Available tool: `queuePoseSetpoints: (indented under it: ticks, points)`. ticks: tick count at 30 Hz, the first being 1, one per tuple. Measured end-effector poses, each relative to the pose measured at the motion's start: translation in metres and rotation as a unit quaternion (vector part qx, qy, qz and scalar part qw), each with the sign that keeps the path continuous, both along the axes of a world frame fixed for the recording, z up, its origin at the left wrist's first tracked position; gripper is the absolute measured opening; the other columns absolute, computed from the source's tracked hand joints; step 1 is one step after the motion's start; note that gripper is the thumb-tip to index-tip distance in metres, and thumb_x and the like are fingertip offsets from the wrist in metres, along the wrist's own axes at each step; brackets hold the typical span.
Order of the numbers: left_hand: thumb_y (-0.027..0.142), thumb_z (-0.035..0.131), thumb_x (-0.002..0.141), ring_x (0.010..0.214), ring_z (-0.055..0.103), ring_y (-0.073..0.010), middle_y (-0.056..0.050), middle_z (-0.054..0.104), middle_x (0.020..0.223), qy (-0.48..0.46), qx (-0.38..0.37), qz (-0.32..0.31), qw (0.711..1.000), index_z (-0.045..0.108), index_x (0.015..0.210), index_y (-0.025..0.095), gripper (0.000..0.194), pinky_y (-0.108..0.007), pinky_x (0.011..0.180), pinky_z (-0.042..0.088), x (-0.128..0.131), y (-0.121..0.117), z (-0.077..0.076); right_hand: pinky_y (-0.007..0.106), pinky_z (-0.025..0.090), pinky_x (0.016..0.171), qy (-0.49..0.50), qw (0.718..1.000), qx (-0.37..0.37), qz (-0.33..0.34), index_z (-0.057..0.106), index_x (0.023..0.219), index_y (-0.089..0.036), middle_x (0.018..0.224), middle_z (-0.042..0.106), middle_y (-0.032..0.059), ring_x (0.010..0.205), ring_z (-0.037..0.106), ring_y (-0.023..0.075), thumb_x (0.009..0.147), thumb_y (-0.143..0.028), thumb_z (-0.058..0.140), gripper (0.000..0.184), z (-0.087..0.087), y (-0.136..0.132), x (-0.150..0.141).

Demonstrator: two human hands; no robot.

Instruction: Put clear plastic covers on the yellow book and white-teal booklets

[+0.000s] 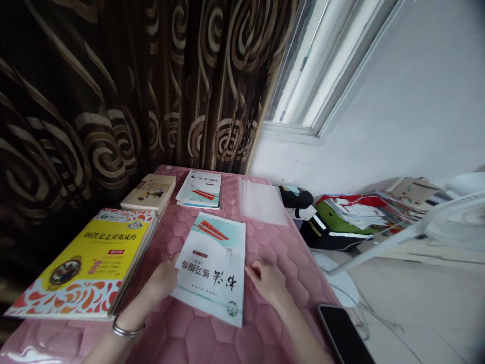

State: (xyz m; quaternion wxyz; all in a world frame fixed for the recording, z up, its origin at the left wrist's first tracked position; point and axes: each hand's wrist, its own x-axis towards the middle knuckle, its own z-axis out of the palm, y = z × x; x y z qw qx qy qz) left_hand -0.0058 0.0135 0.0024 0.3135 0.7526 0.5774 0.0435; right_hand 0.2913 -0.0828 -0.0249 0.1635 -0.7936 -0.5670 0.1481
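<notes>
A white and teal booklet (214, 265) with Chinese lettering lies upside down to me on the pink quilted table (212, 338). My left hand (162, 279) rests at its left edge, fingers curled, thumb touching the cover. My right hand (267, 279) sits at its right edge with fingers bent against the paper. Neither hand lifts it. A silver bangle (127, 329) circles my left wrist.
A yellow book (91, 260) lies at the left, a beige book (149, 192) behind it, a stack of similar booklets (200, 189) and a clear plastic sleeve (261, 202) further back. A black phone (344, 336) lies near the right edge. A dark curtain hangs behind; clutter covers the floor at right.
</notes>
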Motion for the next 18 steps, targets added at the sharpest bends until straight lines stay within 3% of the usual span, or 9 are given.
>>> queuePoseSetpoints:
  ticks: [4,9,14,18]
  points:
    - [0.000,0.039,0.083,0.109,0.066,-0.0209,-0.010,0.072,0.115,0.060,0.059,-0.027,0.996,0.053,0.134,0.020,0.056,-0.030,0.093,0.047,-0.009,0.013,0.010,0.027,0.045,0.070,0.011,0.997,0.067,-0.031,0.063,0.089,-0.020,0.088,0.071,0.0067,0.080,0.066,0.0197,0.094,-0.033,0.045,0.023,-0.006,0.020,0.024]
    - [0.003,0.036,0.085,0.105,0.066,-0.0291,-0.014,0.072,0.108,0.144,0.193,0.001,0.971,0.064,0.125,0.024,0.053,-0.044,0.093,0.045,0.019,0.046,0.021,0.029,0.046,0.082,-0.045,0.991,0.078,-0.102,0.068,0.099,-0.015,0.100,0.072,0.0131,0.095,0.066,0.0225,0.095,-0.030,0.043,0.029,0.004,0.053,0.044]
    - [-0.003,0.038,0.080,0.111,0.063,-0.0269,-0.008,0.072,0.116,0.025,0.248,-0.040,0.968,0.071,0.113,0.030,0.058,-0.049,0.105,0.032,0.057,0.090,0.022,0.027,0.044,0.073,-0.054,0.991,0.038,-0.113,0.070,0.080,-0.018,0.086,0.074,0.0102,0.087,0.069,0.0224,0.097,-0.032,0.045,0.033,0.010,0.068,0.053]
    - [-0.006,0.037,0.078,0.117,0.059,-0.0231,-0.004,0.070,0.120,-0.009,0.249,-0.074,0.966,0.073,0.104,0.028,0.056,-0.045,0.107,0.029,0.078,0.121,0.018,0.026,0.044,0.070,-0.044,0.991,0.016,-0.126,0.070,0.085,-0.017,0.090,0.075,0.0104,0.089,0.069,0.0226,0.098,-0.034,0.043,0.035,0.002,0.064,0.054]
